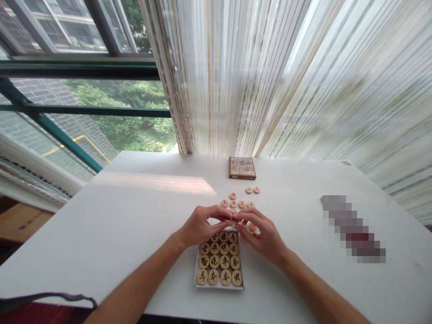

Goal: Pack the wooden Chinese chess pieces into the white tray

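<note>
Both hands meet over the far edge of a shallow white box (195,281) filled with rows of black-marked Chinese chess pieces (224,262). Between the fingertips of my left hand (201,223) and my right hand (265,231) is a red-marked Chinese chess piece (234,220). Thumb and fingers of each hand pinch it. Loose red-marked pieces (242,204) lie on the table just past the hands. A few more red-marked pieces (252,227) sit partly hidden beside and under my right fingers. My left hand covers the box's far left corner.
The white table (135,225) runs up to a window and a striped curtain (236,81). A printed box lid (242,168) lies farther back, with two pieces (252,190) in front of it. At the right is a blurred-out item (353,229). A dark strap (50,295) crosses the near left corner.
</note>
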`<action>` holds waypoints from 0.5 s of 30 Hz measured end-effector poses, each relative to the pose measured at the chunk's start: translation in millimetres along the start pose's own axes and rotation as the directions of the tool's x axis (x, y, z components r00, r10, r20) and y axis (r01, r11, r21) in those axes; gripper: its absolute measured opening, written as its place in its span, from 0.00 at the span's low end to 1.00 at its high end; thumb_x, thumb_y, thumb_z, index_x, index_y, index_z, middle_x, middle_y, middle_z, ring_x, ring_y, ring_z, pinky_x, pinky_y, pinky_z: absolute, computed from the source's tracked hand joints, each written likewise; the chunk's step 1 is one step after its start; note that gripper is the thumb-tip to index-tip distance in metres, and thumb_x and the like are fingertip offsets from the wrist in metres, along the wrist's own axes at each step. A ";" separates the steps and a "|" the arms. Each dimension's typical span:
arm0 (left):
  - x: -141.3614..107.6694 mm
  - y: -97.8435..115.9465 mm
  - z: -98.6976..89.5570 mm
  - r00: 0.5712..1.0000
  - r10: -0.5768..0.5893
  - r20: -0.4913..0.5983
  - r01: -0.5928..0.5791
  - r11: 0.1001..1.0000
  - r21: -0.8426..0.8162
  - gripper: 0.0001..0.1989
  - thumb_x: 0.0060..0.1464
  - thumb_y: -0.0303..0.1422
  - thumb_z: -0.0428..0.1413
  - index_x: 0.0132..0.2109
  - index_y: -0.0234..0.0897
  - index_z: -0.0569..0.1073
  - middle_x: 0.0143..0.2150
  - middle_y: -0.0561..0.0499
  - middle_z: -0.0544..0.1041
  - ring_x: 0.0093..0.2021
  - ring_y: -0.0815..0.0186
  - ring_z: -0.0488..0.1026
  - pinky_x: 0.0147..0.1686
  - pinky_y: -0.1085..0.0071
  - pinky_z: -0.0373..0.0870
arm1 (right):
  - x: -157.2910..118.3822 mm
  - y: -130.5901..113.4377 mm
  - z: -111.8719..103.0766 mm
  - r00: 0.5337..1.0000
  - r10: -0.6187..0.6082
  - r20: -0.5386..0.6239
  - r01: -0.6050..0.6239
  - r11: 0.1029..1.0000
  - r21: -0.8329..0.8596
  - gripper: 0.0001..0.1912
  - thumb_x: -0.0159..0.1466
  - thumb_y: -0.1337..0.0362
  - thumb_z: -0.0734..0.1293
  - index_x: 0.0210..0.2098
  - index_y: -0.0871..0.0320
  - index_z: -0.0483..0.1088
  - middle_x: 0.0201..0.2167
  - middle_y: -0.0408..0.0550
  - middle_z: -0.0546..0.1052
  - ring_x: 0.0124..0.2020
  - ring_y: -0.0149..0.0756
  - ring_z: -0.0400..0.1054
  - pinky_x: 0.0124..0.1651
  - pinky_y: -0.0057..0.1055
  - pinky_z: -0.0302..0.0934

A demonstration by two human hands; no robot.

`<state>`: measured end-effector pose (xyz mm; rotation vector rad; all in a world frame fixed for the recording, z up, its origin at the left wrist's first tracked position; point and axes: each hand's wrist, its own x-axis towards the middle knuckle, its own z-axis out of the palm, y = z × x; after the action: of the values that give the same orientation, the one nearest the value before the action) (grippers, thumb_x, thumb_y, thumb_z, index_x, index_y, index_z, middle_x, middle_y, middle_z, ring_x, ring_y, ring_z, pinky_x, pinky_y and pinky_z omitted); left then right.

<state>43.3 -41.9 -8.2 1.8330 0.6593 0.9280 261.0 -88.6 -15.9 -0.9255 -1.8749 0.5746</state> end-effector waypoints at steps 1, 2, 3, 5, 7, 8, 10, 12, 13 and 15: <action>0.0 -0.1 -0.2 1.000 0.000 0.001 0.000 1.000 0.000 0.11 0.57 0.32 0.62 0.47 0.35 0.80 0.47 0.46 0.83 0.44 0.62 0.81 0.49 0.65 0.81 | -0.2 0.1 0.1 1.000 -0.003 -0.001 0.003 1.000 0.004 0.13 0.67 0.69 0.67 0.50 0.50 0.73 0.45 0.49 0.77 0.47 0.39 0.74 0.50 0.36 0.71; 0.0 -0.3 -0.4 1.000 0.001 -0.001 -0.001 1.000 0.001 0.11 0.57 0.32 0.62 0.47 0.35 0.80 0.46 0.46 0.83 0.43 0.62 0.82 0.48 0.66 0.81 | -0.5 0.5 0.1 1.000 -0.003 0.002 0.003 1.000 0.007 0.13 0.67 0.69 0.67 0.50 0.50 0.73 0.45 0.50 0.77 0.48 0.39 0.74 0.51 0.37 0.71; -0.1 -0.5 -0.6 1.000 0.001 -0.004 -0.001 1.000 0.002 0.10 0.57 0.32 0.63 0.46 0.35 0.80 0.46 0.46 0.83 0.43 0.63 0.82 0.48 0.66 0.81 | -0.9 1.1 0.2 1.000 0.001 0.007 -0.001 1.000 0.009 0.13 0.67 0.69 0.67 0.50 0.50 0.73 0.46 0.50 0.78 0.48 0.40 0.73 0.51 0.37 0.71; -0.2 -1.2 -1.1 1.000 0.001 -0.013 -0.001 1.000 0.008 0.10 0.56 0.32 0.63 0.45 0.35 0.80 0.45 0.46 0.83 0.42 0.63 0.82 0.47 0.67 0.81 | -2.1 2.5 0.2 1.000 0.016 0.021 -0.017 1.000 0.005 0.14 0.67 0.68 0.67 0.51 0.50 0.72 0.47 0.50 0.78 0.49 0.40 0.73 0.52 0.38 0.70; -0.3 -2.1 -1.6 1.000 0.001 -0.024 -0.001 1.000 0.014 0.10 0.55 0.32 0.64 0.44 0.34 0.80 0.44 0.47 0.83 0.41 0.64 0.82 0.46 0.68 0.81 | -3.2 4.0 0.3 0.999 0.036 0.029 -0.036 0.999 -0.005 0.14 0.67 0.68 0.67 0.52 0.50 0.71 0.48 0.50 0.78 0.48 0.40 0.74 0.52 0.39 0.70; -0.4 -2.6 -1.9 1.000 0.004 -0.029 -0.003 1.000 0.018 0.09 0.55 0.32 0.64 0.44 0.34 0.80 0.43 0.47 0.83 0.40 0.64 0.82 0.45 0.69 0.81 | -3.7 4.6 0.4 0.999 0.043 0.028 -0.042 0.999 -0.010 0.14 0.67 0.67 0.67 0.52 0.50 0.71 0.49 0.50 0.78 0.48 0.40 0.74 0.52 0.38 0.71; -0.5 -3.6 -2.4 0.999 0.013 -0.038 -0.012 1.000 0.025 0.09 0.55 0.31 0.64 0.43 0.34 0.80 0.42 0.47 0.84 0.39 0.64 0.82 0.44 0.70 0.82 | -4.2 5.4 0.7 0.998 0.052 0.023 -0.052 0.998 -0.019 0.14 0.67 0.67 0.68 0.52 0.50 0.71 0.48 0.49 0.78 0.47 0.39 0.74 0.51 0.37 0.71; -0.4 -4.6 -2.7 0.999 0.022 -0.042 -0.021 0.999 0.029 0.09 0.55 0.31 0.65 0.43 0.34 0.80 0.42 0.47 0.84 0.39 0.64 0.82 0.44 0.70 0.82 | -4.5 6.0 1.1 0.998 0.057 0.018 -0.057 0.998 -0.025 0.14 0.67 0.66 0.68 0.51 0.51 0.71 0.47 0.49 0.79 0.45 0.38 0.75 0.50 0.36 0.71; -0.4 -5.0 -2.8 0.999 0.025 -0.043 -0.024 0.999 0.028 0.09 0.54 0.31 0.65 0.43 0.34 0.80 0.42 0.47 0.84 0.39 0.65 0.82 0.44 0.70 0.82 | -4.6 6.3 1.3 0.998 0.057 0.017 -0.057 0.998 -0.027 0.14 0.67 0.66 0.68 0.51 0.51 0.71 0.47 0.49 0.79 0.45 0.38 0.75 0.49 0.36 0.71; -0.3 -5.7 -3.0 0.999 0.029 -0.044 -0.027 0.999 0.027 0.09 0.54 0.31 0.65 0.43 0.34 0.80 0.42 0.47 0.84 0.39 0.65 0.82 0.44 0.71 0.81 | -4.8 7.0 1.7 0.998 0.054 0.016 -0.054 0.998 -0.029 0.14 0.67 0.66 0.68 0.51 0.51 0.71 0.47 0.48 0.79 0.44 0.38 0.74 0.49 0.35 0.71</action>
<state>40.5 -38.4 -12.7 1.8536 0.6771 0.9848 263.4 -88.2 -24.3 -0.9954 -1.8821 0.5911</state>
